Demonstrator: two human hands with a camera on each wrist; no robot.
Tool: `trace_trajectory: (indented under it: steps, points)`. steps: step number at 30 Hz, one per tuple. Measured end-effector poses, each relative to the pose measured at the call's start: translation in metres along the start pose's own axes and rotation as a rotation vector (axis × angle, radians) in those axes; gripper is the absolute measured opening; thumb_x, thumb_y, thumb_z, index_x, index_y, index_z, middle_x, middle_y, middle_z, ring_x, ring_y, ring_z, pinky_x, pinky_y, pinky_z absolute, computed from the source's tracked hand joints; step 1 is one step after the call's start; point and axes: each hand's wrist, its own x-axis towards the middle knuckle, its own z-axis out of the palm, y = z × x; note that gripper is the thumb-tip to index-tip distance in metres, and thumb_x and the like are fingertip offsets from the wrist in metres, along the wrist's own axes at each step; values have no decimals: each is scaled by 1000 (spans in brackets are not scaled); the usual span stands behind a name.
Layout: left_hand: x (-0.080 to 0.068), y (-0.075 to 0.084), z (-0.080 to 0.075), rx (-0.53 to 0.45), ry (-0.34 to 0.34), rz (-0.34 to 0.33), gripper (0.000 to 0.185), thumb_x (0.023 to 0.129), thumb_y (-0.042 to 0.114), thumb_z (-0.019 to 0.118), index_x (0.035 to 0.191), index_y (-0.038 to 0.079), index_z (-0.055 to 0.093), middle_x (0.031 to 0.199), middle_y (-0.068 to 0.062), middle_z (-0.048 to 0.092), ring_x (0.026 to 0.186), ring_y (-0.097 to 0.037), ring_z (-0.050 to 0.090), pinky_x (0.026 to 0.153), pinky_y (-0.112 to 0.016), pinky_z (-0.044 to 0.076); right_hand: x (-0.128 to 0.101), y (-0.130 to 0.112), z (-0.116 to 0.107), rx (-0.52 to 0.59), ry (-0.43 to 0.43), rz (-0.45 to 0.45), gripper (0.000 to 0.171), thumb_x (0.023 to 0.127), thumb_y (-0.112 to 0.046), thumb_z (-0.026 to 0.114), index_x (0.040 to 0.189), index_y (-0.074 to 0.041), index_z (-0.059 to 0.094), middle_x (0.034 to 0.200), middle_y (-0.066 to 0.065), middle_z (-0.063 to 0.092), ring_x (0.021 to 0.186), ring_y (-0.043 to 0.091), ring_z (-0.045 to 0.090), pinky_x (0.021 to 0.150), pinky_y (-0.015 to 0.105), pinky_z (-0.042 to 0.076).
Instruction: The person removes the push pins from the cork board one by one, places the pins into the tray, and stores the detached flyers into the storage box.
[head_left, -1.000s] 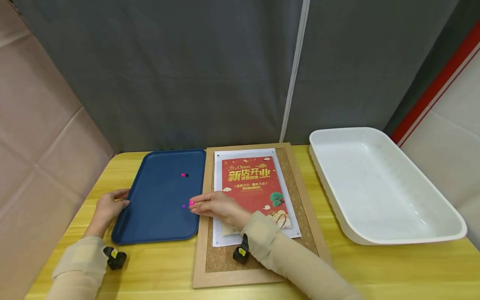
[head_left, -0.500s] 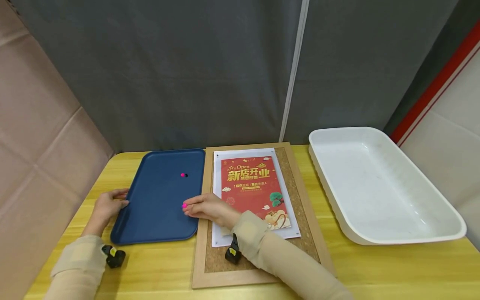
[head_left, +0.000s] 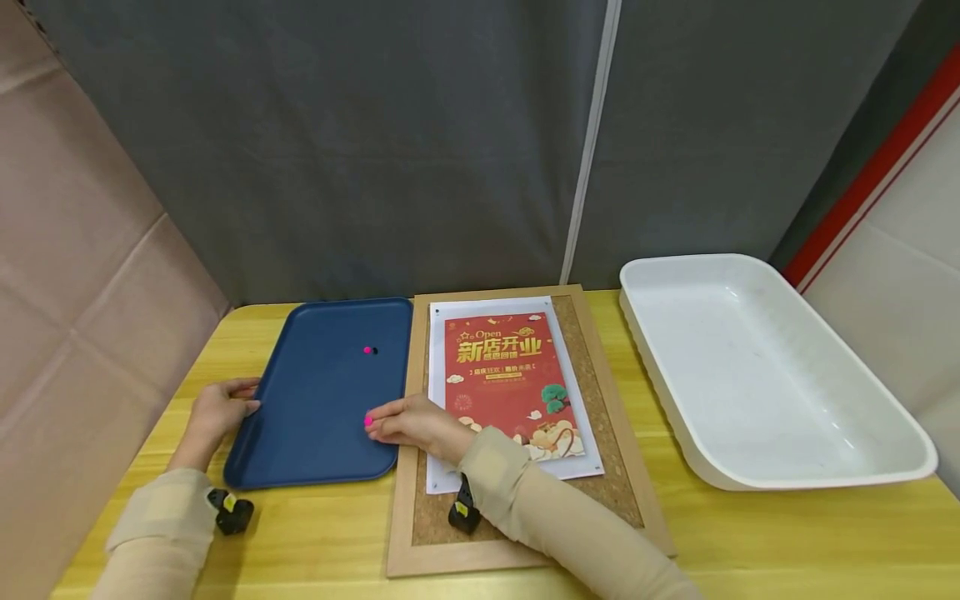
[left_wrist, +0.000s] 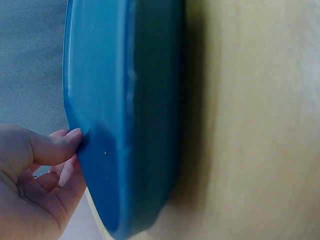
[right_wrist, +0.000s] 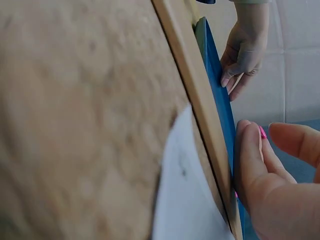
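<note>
My right hand (head_left: pixel 420 427) reaches over the near right part of the blue tray (head_left: pixel 315 442). Thumb and fingertips pinch a small bright pink piece (head_left: pixel 368 421), which also shows between the fingers in the right wrist view (right_wrist: pixel 262 132). At the tray's left edge, my left hand (head_left: pixel 217 412) grips the rim, thumb on top and fingers outside and below; the left wrist view shows this thumb (left_wrist: pixel 60 147) at the rim. Another small pink piece (head_left: pixel 367 350) lies further back on the tray, a small black one (head_left: pixel 375 351) beside it.
A wood-framed cork board (head_left: pixel 517 517) lies against the tray's right side, with a red poster (head_left: pixel 502 367) on white paper (head_left: pixel 437 400) pinned to it. A large white basin (head_left: pixel 757 367) stands at the right. Grey cloth (head_left: pixel 337 150) hangs behind the table.
My right hand has moved left and slightly nearer over the tray, the pink piece still pinched. The small purple piece seen there earlier is no longer visible. My left hand stays put.
</note>
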Motion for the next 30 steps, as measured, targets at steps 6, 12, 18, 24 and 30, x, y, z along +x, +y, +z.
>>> trace_trajectory:
  steps: [6,12,18,24,30]
  points:
    - [-1,0,0,-11,-14,-17,45,94,1,51,136,-14,42,130,-38,48,110,-46,54,83,-42,52,0,1,2,-8,-19,-6,31,90,8,54,120,10,60,121,25,64,114,31,63,98,36,51]
    - [1,1,0,14,4,4,45,93,1,53,134,-15,44,128,-39,49,108,-47,55,84,-46,52,2,1,3,-4,-13,2,31,90,8,54,120,11,61,121,25,64,113,31,64,97,36,51]
    - [1,2,-1,20,10,-4,45,92,1,54,133,-15,45,127,-38,50,107,-47,56,82,-45,52,2,0,3,-11,-7,16,31,90,8,54,120,10,61,118,24,66,112,30,65,96,34,52]
    - [0,2,-2,18,0,-16,45,93,1,53,134,-15,44,128,-38,50,107,-47,56,80,-43,53,1,-1,4,-27,-9,23,32,90,7,55,121,10,60,118,23,66,113,31,64,95,33,52]
    - [0,3,-2,16,-2,-8,45,93,0,54,134,-15,43,128,-38,49,108,-47,56,79,-42,54,-1,-3,4,-20,-12,26,34,90,7,54,124,10,58,121,24,64,117,32,62,97,35,51]
